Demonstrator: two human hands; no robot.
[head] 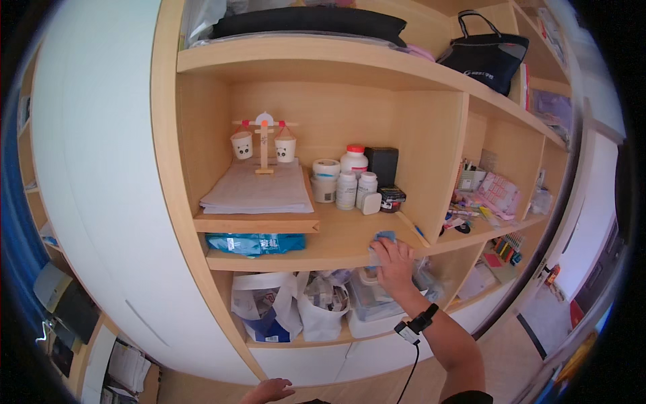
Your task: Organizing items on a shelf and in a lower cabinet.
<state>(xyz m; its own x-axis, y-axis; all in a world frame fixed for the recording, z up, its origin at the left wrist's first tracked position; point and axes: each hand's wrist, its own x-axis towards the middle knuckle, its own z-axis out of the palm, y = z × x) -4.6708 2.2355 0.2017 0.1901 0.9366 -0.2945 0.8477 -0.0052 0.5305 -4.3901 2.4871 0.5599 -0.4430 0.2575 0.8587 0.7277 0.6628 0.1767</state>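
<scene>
My right hand (394, 265) presses a blue cloth (384, 236) against the front edge of the middle wooden shelf (333, 260), its fingers over the cloth. A strap with a small cabled device is on that wrist. Behind the hand stand white bottles (346, 191), stacked white tubs (324, 182), a small white case (371, 203) and black boxes (381, 165). A thin wooden stick with a blue part (413, 230) lies to the right of the cloth. Low in the picture, my left hand (275, 390) hangs in front of the lower cabinet, fingers slightly apart, holding nothing.
On the left of the shelf, a toy balance with paper cups (264, 146) stands on stacked paper (262, 192) over a flat box (257, 223); a teal package (255, 243) lies beneath. White bags (323, 313) and a clear bin (371, 298) fill the compartment below. Small items crowd the right compartment.
</scene>
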